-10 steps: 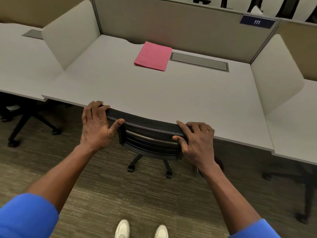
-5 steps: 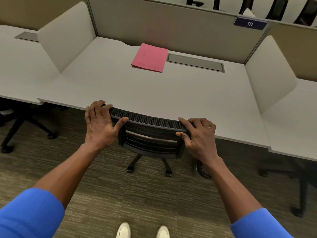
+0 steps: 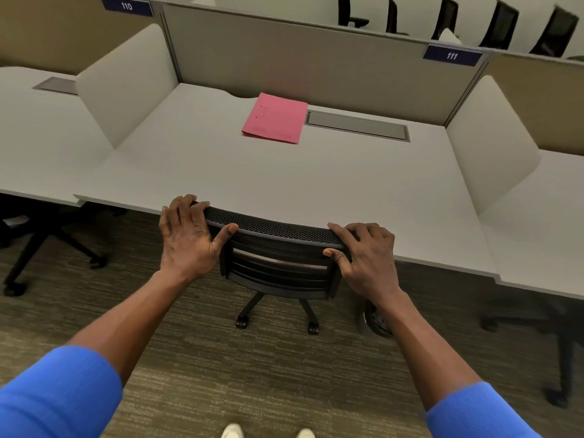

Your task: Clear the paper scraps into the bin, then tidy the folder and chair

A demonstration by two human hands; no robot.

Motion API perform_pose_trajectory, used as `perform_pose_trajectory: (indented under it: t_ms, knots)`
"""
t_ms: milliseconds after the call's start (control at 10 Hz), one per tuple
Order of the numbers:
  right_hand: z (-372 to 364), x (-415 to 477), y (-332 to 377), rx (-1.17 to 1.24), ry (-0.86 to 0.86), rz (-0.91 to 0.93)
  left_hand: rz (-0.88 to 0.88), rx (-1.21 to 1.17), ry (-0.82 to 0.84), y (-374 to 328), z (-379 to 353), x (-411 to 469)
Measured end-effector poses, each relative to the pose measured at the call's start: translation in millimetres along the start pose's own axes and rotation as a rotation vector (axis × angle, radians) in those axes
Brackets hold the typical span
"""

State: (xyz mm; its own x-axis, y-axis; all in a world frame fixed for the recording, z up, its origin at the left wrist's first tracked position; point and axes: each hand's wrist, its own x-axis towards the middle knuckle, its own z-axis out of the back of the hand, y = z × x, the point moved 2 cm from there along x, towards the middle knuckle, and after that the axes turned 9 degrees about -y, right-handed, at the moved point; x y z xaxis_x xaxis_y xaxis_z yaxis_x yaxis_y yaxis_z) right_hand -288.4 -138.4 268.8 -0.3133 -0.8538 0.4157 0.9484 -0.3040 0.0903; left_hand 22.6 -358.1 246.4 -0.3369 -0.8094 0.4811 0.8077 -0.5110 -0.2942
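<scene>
A black mesh-backed chair (image 3: 278, 248) on castors stands tucked against the front edge of the white desk (image 3: 284, 181), its seat hidden beneath. My left hand (image 3: 186, 238) grips the left end of the backrest's top rail. On the right end my right hand (image 3: 366, 257) holds the same rail. A pink folder (image 3: 275, 118) lies flat and closed at the back middle of the desk, beside the grey cable tray lid (image 3: 357, 126). Behind my right forearm a dark round bin (image 3: 376, 320) shows partly on the floor. I see no paper scraps.
White side dividers (image 3: 126, 80) (image 3: 493, 143) flank the desk, with a grey back panel behind. Neighbouring desks sit left and right, each with a chair base underneath (image 3: 47, 245) (image 3: 562, 343). Carpet lies under my feet. More black chairs stand beyond the panel.
The chair and both hands have edged slightly forward toward the desk. My view has lifted, bringing the far panel and the 110 sign into sight.
</scene>
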Motion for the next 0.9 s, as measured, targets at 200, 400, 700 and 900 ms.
perform_pose_trajectory:
  t_ms: [200, 400, 700, 900]
  knots:
    - [8, 2, 4, -0.031, 0.060, 0.003, -0.008, 0.041, 0.050, -6, 10, 1]
    - [21, 3, 13, -0.049, 0.117, -0.057, -0.043, 0.145, 0.182, -16, 29, 4]
    - [57, 20, 15, -0.032, 0.072, -0.106, -0.249, 0.256, 0.168, -36, 87, 48]
    - [125, 74, 23, -0.067, -0.119, -0.055, -0.367, 0.273, -0.066, -71, 146, 115]
